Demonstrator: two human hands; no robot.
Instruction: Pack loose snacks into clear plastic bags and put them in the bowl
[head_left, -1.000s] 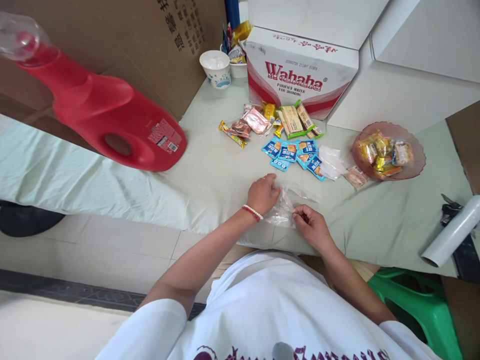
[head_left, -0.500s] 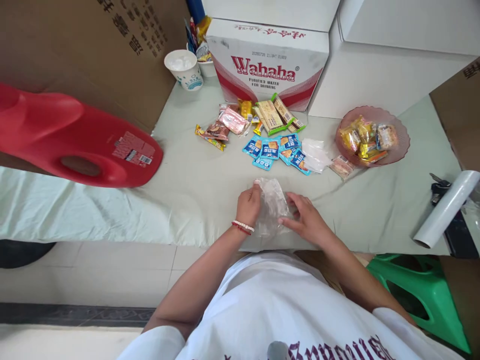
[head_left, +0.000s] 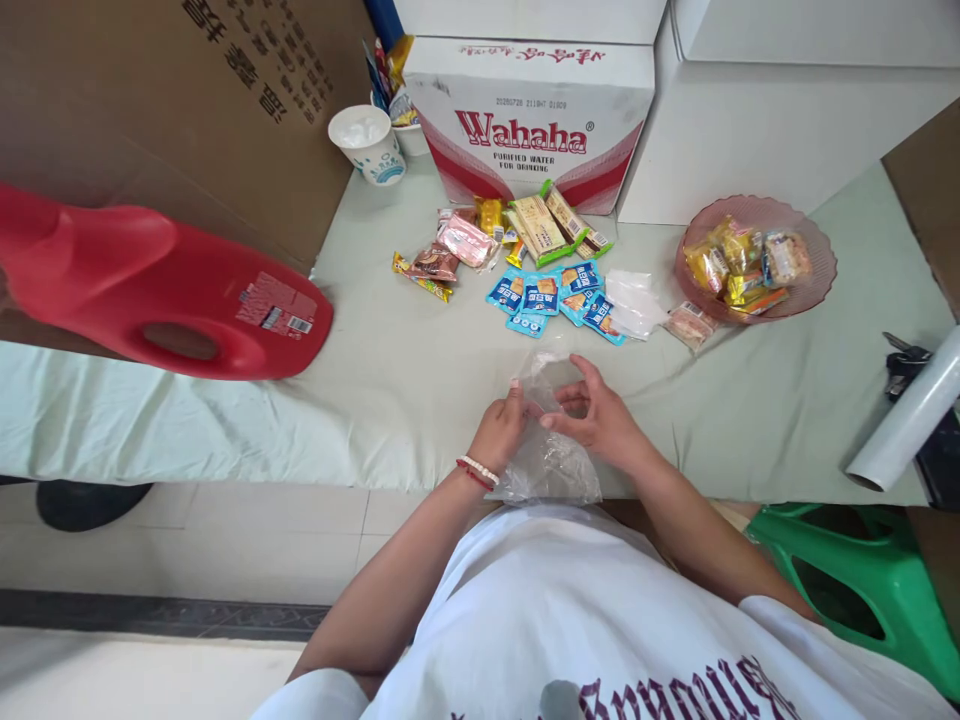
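Observation:
A clear plastic bag [head_left: 559, 462] hangs between my hands at the table's front edge, its lower part close to my white shirt. My left hand [head_left: 501, 428], with a beaded bracelet at the wrist, pinches the bag's left side between thumb and fingers. On the other side my right hand [head_left: 596, 415] curves at the bag's upper part, thumb and fingers apart; whether it touches the film I cannot tell. Beyond the hands lie several blue snack sachets [head_left: 540, 293] and some folded clear bags [head_left: 634, 303]. A pink-wrapped snack [head_left: 690, 325] rests beside them.
A pink glass bowl [head_left: 821, 255] of wrapped snacks stands at the right. Behind the sachets are green-edged wafer packs [head_left: 538, 228] and a Wahaha carton [head_left: 525, 120]. A red jug [head_left: 202, 235] lies at the left, near a paper cup [head_left: 375, 155]. A white roll [head_left: 904, 410] lies far right.
The bag has come down toward my body and spread out more. My right hand has moved up and left, nearer my left hand, with its fingers curved. The view has shifted slightly.

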